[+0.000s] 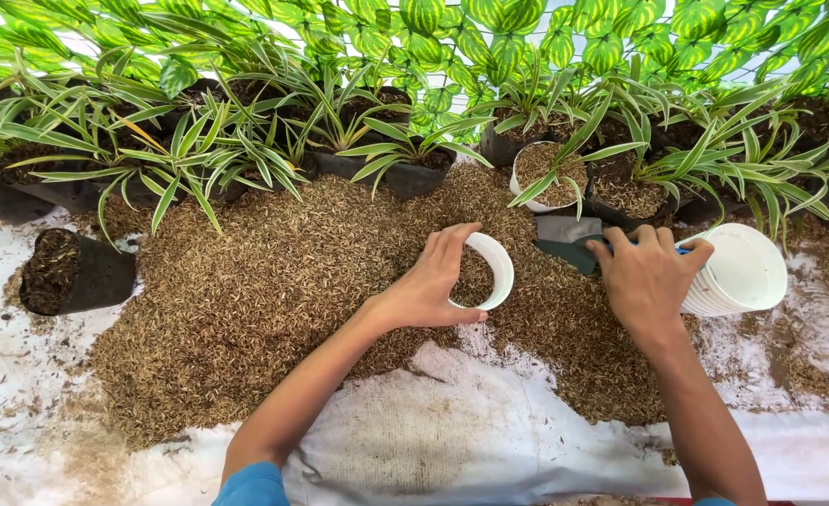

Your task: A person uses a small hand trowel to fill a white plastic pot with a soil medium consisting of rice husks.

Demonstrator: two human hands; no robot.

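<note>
Left hand (429, 281) fingers clamp the rim of a small white plastic pot (486, 272), tipped on the rice-husk heap (274, 281) mid-sheet. Right hand (647, 276) closes on a dark scoop (564, 242). The pot looks light, thin-walled, flexible; grip by the rim.

White ground sheet (452, 440) spread flat, a broad heap of brown husk mix (274, 281) across its middle, a black grow bag (77, 272) lying on its side at left, potted striped-leaf plants (246, 150) along the far edge, stacked white pots (738, 272) at right.
</note>
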